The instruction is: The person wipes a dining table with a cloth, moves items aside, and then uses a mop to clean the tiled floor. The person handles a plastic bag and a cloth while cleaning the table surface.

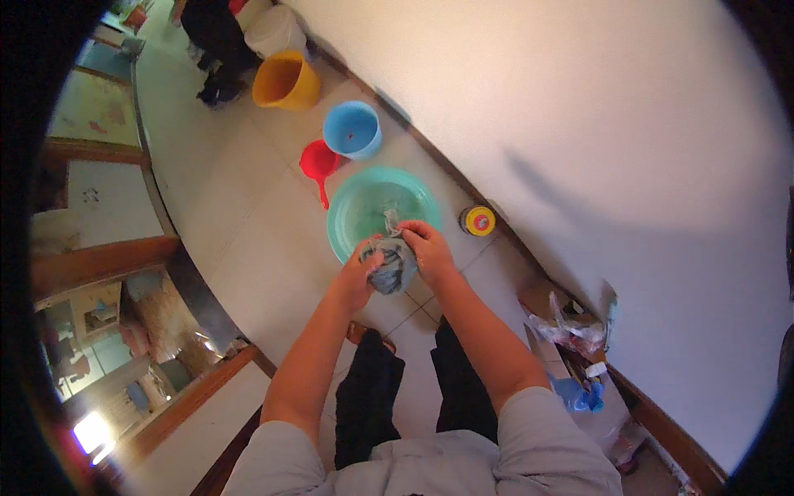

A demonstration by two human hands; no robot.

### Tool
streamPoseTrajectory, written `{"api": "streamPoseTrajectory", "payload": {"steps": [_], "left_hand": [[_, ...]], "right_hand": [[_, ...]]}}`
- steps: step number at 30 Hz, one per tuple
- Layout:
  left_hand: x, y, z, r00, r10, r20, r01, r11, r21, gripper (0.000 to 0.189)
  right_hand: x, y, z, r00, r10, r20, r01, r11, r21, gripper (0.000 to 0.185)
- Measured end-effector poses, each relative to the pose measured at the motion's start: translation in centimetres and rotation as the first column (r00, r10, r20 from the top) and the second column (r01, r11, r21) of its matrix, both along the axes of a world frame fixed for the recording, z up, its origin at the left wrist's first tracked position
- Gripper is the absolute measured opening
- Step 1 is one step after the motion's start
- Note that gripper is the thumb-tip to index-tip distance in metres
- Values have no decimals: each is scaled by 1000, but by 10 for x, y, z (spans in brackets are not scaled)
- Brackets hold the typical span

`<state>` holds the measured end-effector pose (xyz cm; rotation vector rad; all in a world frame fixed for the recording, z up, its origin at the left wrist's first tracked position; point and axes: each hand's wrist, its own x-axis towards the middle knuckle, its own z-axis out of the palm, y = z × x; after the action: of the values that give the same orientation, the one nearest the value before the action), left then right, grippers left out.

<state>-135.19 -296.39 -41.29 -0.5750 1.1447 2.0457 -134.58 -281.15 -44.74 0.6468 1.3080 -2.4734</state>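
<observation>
My left hand (355, 276) is closed around the side of a crumpled grey cloth bundle (392, 273). A thin, pale, string-like end (391, 220) of the bundle is pinched between the thumb and fingers of my right hand (429, 248). Both hands are at the near rim of a round turquoise plastic basin (337, 214), with the bundle held above the floor there. Some clear liquid seems to lie in the basin. Just beyond it are a red plastic dipper (319, 162) with its handle towards me and a light blue plastic bucket (352, 131).
An orange-yellow bucket (304, 84) and a whitish container (276, 31) stand farther off near a dark shape (217, 37). A yellow-lidded jar (479, 221) sits by the wall (589, 155). Plastic bags (570, 332) lie at right. A wood-framed mirror or glass panel (124, 335) is at left.
</observation>
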Motion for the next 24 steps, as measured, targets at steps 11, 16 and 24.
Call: {"api": "streamPoseTrajectory", "payload": {"steps": [11, 16, 24], "left_hand": [[93, 75, 219, 841, -508, -189, 528, 846, 74, 37], [194, 140, 265, 837, -455, -304, 535, 797, 278, 42], [432, 234, 303, 599, -772, -212, 736, 636, -232, 49]], "right_hand": [[199, 68, 190, 951, -296, -91, 307, 938, 159, 26], [360, 88, 263, 642, -766, 38, 746, 635, 201, 28], [653, 100, 343, 340, -918, 205, 569, 375, 732, 21]]}}
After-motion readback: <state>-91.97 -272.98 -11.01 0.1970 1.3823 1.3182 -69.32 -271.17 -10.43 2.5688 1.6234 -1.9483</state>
